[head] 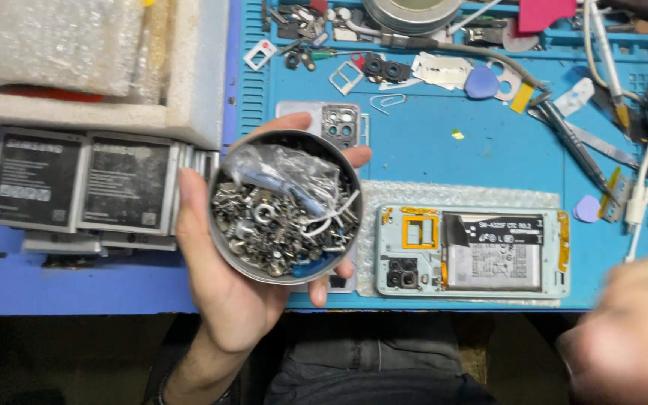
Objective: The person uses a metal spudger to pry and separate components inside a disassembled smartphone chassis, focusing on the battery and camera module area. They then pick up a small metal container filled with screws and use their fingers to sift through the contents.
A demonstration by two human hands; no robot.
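Observation:
My left hand cradles a round metal tin from below, over the front edge of the blue work mat. The tin is full of several small screws, washers and metal bits, with a crumpled clear plastic bag on top. My right hand is a blur at the lower right corner, below the mat's edge; its fingers cannot be made out. An opened phone with its back off lies on bubble wrap to the right of the tin, showing its battery and camera module.
A blue mat carries tweezers, picks, cables and small parts along its far and right side. A phone back cover lies behind the tin. Flat batteries and a foam box sit at left.

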